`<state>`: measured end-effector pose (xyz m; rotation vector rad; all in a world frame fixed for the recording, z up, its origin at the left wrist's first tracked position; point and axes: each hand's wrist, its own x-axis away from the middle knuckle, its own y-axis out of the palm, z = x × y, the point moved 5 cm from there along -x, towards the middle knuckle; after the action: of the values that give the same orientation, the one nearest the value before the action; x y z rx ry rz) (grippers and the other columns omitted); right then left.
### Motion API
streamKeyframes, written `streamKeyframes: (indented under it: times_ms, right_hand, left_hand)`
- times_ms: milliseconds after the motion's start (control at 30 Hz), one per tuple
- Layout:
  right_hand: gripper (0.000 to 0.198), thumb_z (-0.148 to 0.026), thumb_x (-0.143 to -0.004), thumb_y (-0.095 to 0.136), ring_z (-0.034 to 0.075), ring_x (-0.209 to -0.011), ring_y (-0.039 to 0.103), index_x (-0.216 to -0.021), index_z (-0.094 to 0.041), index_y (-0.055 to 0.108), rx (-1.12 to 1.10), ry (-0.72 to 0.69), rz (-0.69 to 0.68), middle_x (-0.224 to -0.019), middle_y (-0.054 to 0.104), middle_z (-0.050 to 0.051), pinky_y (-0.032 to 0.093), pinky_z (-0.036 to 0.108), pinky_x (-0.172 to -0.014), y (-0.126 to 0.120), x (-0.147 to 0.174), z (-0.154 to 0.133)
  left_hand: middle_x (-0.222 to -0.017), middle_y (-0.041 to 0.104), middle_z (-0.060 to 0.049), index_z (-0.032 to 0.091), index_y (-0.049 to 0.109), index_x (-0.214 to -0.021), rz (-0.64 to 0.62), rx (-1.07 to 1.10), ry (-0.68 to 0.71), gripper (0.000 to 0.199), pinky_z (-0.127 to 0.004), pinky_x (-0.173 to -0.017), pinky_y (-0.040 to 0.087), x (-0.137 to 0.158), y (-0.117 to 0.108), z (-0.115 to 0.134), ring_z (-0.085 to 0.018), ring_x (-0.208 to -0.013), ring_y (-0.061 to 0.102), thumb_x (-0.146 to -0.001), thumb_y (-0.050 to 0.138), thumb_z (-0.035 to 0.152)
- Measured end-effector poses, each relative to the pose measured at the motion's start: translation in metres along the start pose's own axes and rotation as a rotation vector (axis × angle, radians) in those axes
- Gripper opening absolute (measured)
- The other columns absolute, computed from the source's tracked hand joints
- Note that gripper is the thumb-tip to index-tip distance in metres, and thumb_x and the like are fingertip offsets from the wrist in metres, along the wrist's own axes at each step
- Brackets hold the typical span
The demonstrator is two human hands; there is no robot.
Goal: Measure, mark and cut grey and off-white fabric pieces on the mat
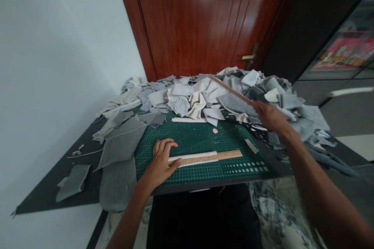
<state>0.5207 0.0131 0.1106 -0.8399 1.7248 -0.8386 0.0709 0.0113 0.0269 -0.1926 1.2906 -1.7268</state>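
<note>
On the green cutting mat (187,137), a white fabric strip (201,155) lies folded along a wooden ruler (230,154), whose right end sticks out past the cloth. My left hand (163,157) rests over the left end of both, thumb and fingers spread apart, the thumb lying on the ruler. Raised above the right side of the mat, my right hand (270,116) is closed on one end of a thin wooden stick (232,90). The stick points up and left over the fabric scraps. Slight motion blur softens this hand. Black-handled scissors (255,127) lie below it, partly among scraps.
Heaped grey and white fabric scraps (181,99) line the table's back and right side. Grey fabric pieces (121,140) overlap the mat's left edge. A pink piece (215,130) and a small grey strip (251,146) lie on the mat. Behind stands a wooden door (201,23).
</note>
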Motion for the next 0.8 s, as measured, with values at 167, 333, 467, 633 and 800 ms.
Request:
streamKeyframes:
  times_ms: [167, 333, 467, 633, 800]
  right_hand:
    - [0.058, -0.050, -0.107, 0.026, 0.018, -0.056, 0.052, -0.127, -0.013, 0.066, -0.414, 0.061, 0.053, -0.071, 0.061, 0.004, 0.039, 0.028, -0.053, 0.019, 0.031, -0.015]
    - [0.061, -0.060, -0.105, 0.033, 0.024, -0.081, 0.067, -0.121, -0.017, 0.073, -0.549, -0.053, -0.085, -0.083, 0.070, 0.007, 0.056, 0.035, -0.075, 0.033, 0.078, -0.045]
    - [0.045, -0.050, -0.105, 0.046, 0.026, -0.103, 0.069, -0.129, -0.023, 0.072, -0.562, -0.259, -0.234, -0.106, 0.074, 0.009, 0.056, 0.041, -0.095, 0.030, 0.109, -0.054]
    - [0.037, -0.042, -0.103, 0.052, 0.023, -0.098, 0.070, -0.131, -0.029, 0.074, -0.525, -0.374, -0.355, -0.107, 0.071, 0.009, 0.059, 0.037, -0.089, 0.023, 0.138, -0.026]
    - [0.035, -0.040, -0.103, 0.054, 0.024, -0.103, 0.071, -0.131, -0.034, 0.073, -0.436, -0.428, -0.429, -0.112, 0.069, 0.009, 0.060, 0.037, -0.091, 0.024, 0.155, -0.010]
  left_hand:
    - [-0.134, 0.049, -0.011, 0.024, 0.050, -0.126, 0.016, -0.013, 0.018, 0.036, -0.053, -0.114, 0.036, -0.001, 0.001, -0.003, -0.031, -0.132, 0.042, -0.096, 0.064, 0.039]
    - [-0.133, 0.050, -0.010, 0.024, 0.050, -0.126, 0.002, 0.005, 0.020, 0.034, -0.051, -0.113, 0.038, -0.002, 0.002, -0.002, -0.030, -0.132, 0.043, -0.097, 0.063, 0.037]
    - [-0.131, 0.052, -0.010, 0.024, 0.051, -0.124, -0.003, 0.013, 0.019, 0.025, -0.050, -0.113, 0.038, -0.002, 0.001, 0.000, -0.029, -0.130, 0.044, -0.101, 0.056, 0.034]
    - [-0.129, 0.054, -0.010, 0.024, 0.052, -0.123, -0.001, 0.039, 0.017, 0.023, -0.049, -0.112, 0.040, -0.002, 0.000, 0.001, -0.029, -0.129, 0.046, -0.102, 0.052, 0.033]
    - [-0.131, 0.057, -0.009, 0.025, 0.053, -0.126, -0.002, 0.018, 0.055, 0.027, -0.053, -0.117, 0.034, -0.002, 0.000, 0.000, -0.028, -0.130, 0.048, -0.099, 0.051, 0.027]
